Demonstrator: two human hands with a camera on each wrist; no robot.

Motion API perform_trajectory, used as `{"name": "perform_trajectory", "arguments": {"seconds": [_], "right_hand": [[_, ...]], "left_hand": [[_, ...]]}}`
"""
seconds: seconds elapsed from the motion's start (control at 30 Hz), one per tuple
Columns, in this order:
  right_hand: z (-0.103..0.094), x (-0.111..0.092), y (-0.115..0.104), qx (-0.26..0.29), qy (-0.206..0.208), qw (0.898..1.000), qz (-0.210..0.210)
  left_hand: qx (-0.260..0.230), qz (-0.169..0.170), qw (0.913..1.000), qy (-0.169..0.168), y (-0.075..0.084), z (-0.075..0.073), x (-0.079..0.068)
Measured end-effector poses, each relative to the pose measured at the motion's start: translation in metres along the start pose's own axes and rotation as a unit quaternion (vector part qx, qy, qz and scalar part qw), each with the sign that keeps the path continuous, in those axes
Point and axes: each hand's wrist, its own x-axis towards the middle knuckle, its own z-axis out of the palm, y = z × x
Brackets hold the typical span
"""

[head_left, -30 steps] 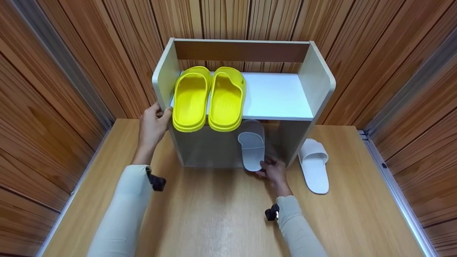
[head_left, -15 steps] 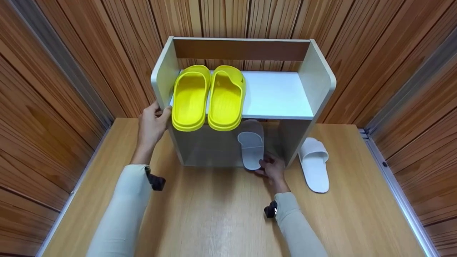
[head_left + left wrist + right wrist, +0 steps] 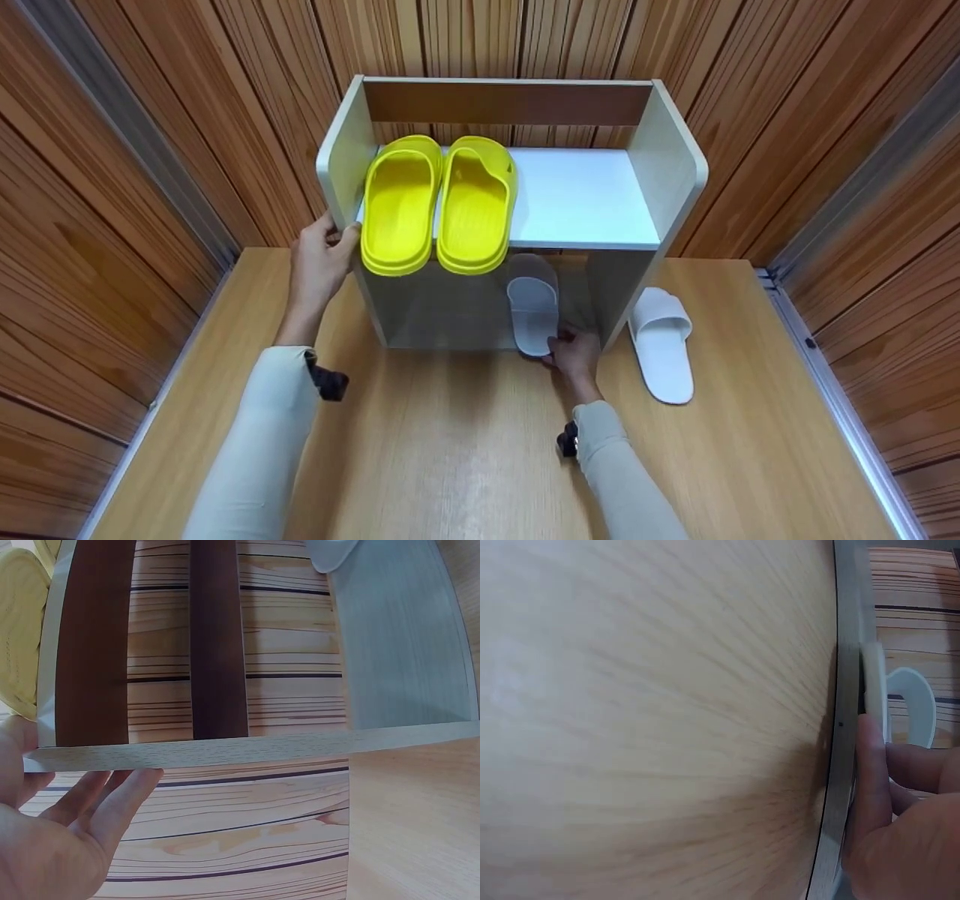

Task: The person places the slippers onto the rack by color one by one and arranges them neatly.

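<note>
My left hand [image 3: 319, 266] grips the front edge of the left side panel of a small white shoe rack [image 3: 667, 161]. In the left wrist view its thumb is on one side of the panel [image 3: 247, 752] and its fingers are on the other. On the rack's lower shelf lies a white slide slipper [image 3: 534, 322], toe inward. My right hand [image 3: 576, 356] pinches its heel end by the right edge. The right wrist view shows the slipper's curved strap [image 3: 922, 709] beyond the fingers. A matching white slipper [image 3: 664, 360] lies on the floor, right of the rack.
Two yellow clogs [image 3: 474, 214] stand side by side on the left of the upper shelf [image 3: 581, 199], their heels jutting past its front edge. Wood-panelled walls [image 3: 847, 127] enclose the back and sides. The rack stands on a light wooden floor [image 3: 450, 450].
The slipper in my right hand has shifted slightly right and turned a little straighter on the lower shelf. My left hand keeps its hold on the rack.
</note>
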Motion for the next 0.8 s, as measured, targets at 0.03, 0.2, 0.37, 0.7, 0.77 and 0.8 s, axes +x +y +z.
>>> {"name": "perform_trajectory", "arguments": {"seconds": [0.03,0.2,0.37,0.7,0.77,0.8], "right_hand": [[0.0,0.0,0.0,-0.007,-0.001,1.0,-0.001],[-0.002,-0.001,0.0,-0.024,-0.004,1.0,-0.001],[-0.003,-0.001,0.002,-0.044,0.003,0.999,-0.016],[-0.01,-0.003,0.0,-0.159,0.027,0.979,-0.126],[-0.012,-0.006,-0.004,-0.178,0.033,0.971,-0.155],[-0.013,-0.007,-0.006,-0.189,0.037,0.967,-0.164]], "left_hand": [[0.002,0.0,1.0,0.001,0.0,0.0,0.0],[0.009,0.001,0.9999,0.006,-0.001,0.0,0.001],[0.009,0.007,0.9999,0.01,-0.001,0.001,0.001],[0.006,-0.003,1.0,-0.001,0.0,0.0,-0.001],[0.006,-0.002,1.0,-0.001,0.0,0.0,-0.001],[0.006,-0.002,1.0,-0.001,0.0,0.0,-0.001]]}}
